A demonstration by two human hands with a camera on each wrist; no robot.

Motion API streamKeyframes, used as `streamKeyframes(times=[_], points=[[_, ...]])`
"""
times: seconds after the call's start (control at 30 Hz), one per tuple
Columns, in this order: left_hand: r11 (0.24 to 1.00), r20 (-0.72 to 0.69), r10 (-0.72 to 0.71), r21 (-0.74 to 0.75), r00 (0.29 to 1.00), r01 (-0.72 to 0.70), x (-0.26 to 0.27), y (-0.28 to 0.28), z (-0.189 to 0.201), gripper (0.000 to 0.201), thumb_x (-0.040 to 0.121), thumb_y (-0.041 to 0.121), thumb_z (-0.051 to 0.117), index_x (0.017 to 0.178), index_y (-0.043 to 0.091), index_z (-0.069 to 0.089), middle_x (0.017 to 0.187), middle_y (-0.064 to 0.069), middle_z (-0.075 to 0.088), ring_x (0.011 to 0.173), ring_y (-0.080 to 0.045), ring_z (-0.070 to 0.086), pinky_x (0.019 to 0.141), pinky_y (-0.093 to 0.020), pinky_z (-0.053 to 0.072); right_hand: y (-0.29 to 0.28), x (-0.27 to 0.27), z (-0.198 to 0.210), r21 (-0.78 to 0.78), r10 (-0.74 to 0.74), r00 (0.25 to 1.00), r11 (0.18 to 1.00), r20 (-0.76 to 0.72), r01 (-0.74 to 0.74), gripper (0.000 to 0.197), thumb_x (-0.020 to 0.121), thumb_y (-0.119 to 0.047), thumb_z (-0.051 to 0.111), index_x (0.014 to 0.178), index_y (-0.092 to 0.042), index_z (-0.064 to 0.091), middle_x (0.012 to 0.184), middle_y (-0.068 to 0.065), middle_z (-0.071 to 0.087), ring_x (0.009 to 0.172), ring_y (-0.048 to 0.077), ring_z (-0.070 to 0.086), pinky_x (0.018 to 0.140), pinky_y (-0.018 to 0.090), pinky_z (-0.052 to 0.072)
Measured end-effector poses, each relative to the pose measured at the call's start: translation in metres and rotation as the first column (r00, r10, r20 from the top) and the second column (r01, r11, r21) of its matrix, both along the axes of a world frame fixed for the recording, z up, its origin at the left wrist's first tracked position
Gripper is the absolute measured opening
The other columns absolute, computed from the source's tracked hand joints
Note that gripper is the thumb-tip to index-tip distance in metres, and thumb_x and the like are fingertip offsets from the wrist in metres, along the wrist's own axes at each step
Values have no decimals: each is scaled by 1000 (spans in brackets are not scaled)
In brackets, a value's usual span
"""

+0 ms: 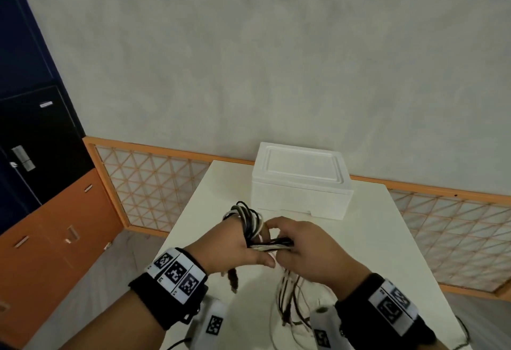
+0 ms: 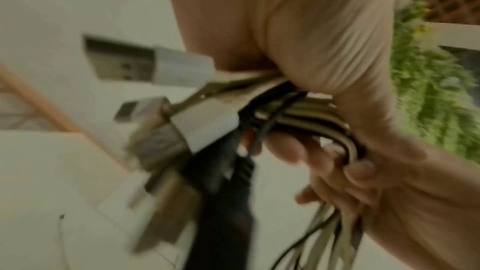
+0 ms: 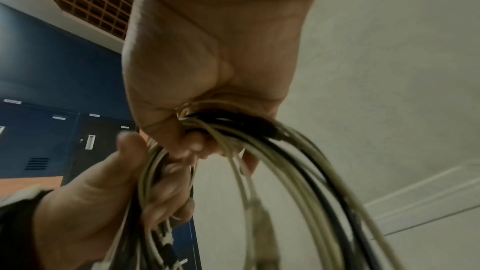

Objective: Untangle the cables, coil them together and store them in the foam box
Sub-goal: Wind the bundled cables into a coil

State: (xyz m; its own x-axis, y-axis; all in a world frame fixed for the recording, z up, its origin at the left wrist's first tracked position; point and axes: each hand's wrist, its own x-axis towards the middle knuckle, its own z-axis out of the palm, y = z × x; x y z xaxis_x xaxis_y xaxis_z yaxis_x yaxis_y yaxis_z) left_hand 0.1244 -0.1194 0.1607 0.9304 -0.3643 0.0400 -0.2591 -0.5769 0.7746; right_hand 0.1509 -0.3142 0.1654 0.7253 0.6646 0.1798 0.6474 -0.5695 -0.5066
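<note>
Closest in, loose white and black cable ends hang off the near table [image 1: 392, 239] edge under the right hand [image 1: 309, 250]. That hand is curled round a flat run of cables [image 1: 272, 245], gripping them tight. Just left of it, nearly touching, the left hand [image 1: 231, 244] is wrapped round the same bundle with the thumb laid along it, and the coil [image 1: 249, 218] loops up over its fingers. The left wrist view shows USB plugs [image 2: 153, 65] sticking out below the palm, pretty blurry. Further back on the table sits the foam box [image 1: 300, 181], lid on, well clear of both hands.
</note>
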Motion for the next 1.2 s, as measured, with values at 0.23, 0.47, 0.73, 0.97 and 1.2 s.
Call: streamKeyframes(times=[0.23, 0.47, 0.73, 0.97, 1.2], points=[[617, -239, -42, -770, 970, -163, -2, 20, -18, 38, 77, 49, 73, 71, 14, 62, 76, -13, 70, 82, -33, 70, 86, -44, 53, -27, -7, -22, -49, 4, 999, 999, 51, -2, 20, 75, -25, 46, 94, -32, 49, 75, -14, 54, 69, 8, 46, 58, 21, 36], [812, -381, -175, -578, 908, -86, -6, 13, -14, 40, 79, 45, 71, 58, 22, 46, 50, 5, 30, 43, -11, 23, 45, -23, 23, -69, 6, -36, -543, -143, 974, 839, -177, 24, 80, 78, -29, 67, 145, -29, 24, 143, -6, 35, 134, 13, 33, 107, 27, 32], [845, -299, -364, -504, 882, 178, -12, -27, 5, 25, 81, 31, 64, 62, 25, 49, 51, 8, 36, 45, -7, 32, 47, -21, 27, -7, 1, -10, 231, 16, 997, 973, -70, 0, 67, 69, -13, 72, 125, -40, 45, 138, -13, 44, 137, 2, 30, 113, 26, 29], [995, -264, -70, -87, 962, 48, -6, -16, 2, 36, 89, 25, 58, 55, 24, 47, 49, 10, 41, 45, -9, 38, 52, -25, 34, 3, -6, 6, 281, -135, 991, 950, -9, 132, 28, 65, -10, 65, 61, -28, 44, 52, -8, 48, 49, 5, 41, 44, 21, 29], [895, 52, 59, 440, 997, -76, 23, 3, -14, 26, 75, 27, 41, 64, 10, 56, 70, -9, 61, 72, -28, 59, 66, -38, 48, 20, -30, 14, -158, -67, 991, 984, 112, 84, 34, 77, -47, 66, 96, -24, 49, 75, -10, 58, 65, 13, 52, 48, 16, 22]])
